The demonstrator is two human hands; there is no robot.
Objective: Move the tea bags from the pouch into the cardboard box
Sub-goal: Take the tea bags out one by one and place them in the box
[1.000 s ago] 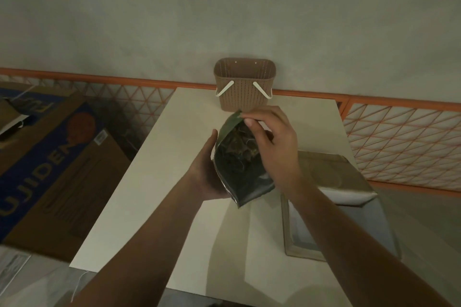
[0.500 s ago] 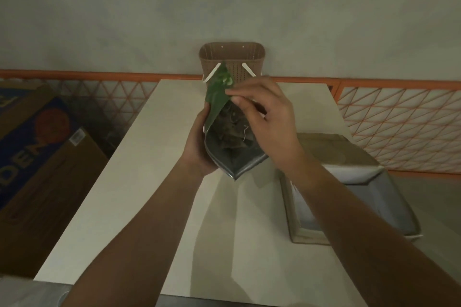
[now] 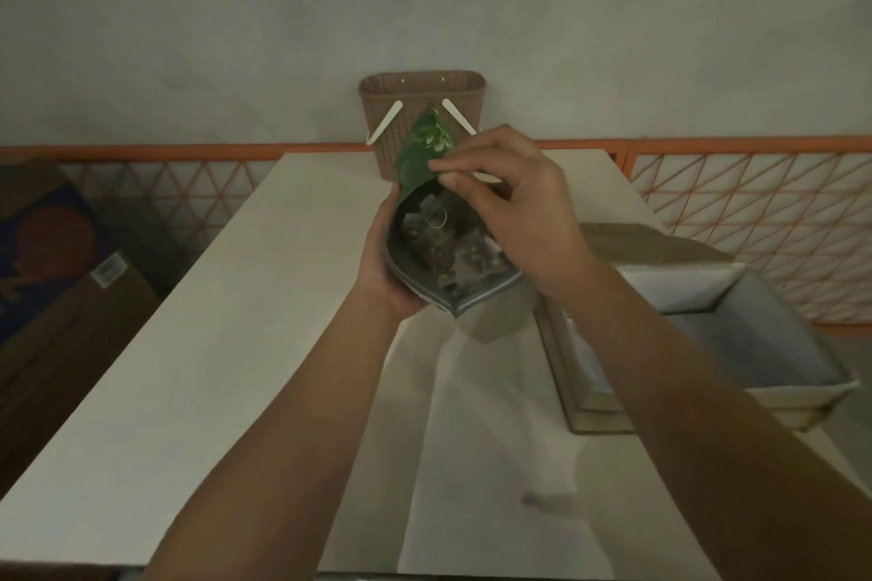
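A green pouch with a silver lining is held above the middle of the white table, its mouth pulled wide toward me. Several tea bags lie inside it. My left hand grips the pouch from the left and below. My right hand pinches the pouch's upper rim between thumb and forefinger. The open cardboard box, pale inside, stands on the table to the right, under my right forearm; what it holds is hidden.
A brown woven basket with white handles stands at the table's far edge against the wall. Orange lattice railing runs behind the table. Large cardboard cartons sit on the floor to the left.
The pouch has risen and tilted so its mouth faces me and gapes wider. My right hand has shifted from over the opening to pinching the upper rim.
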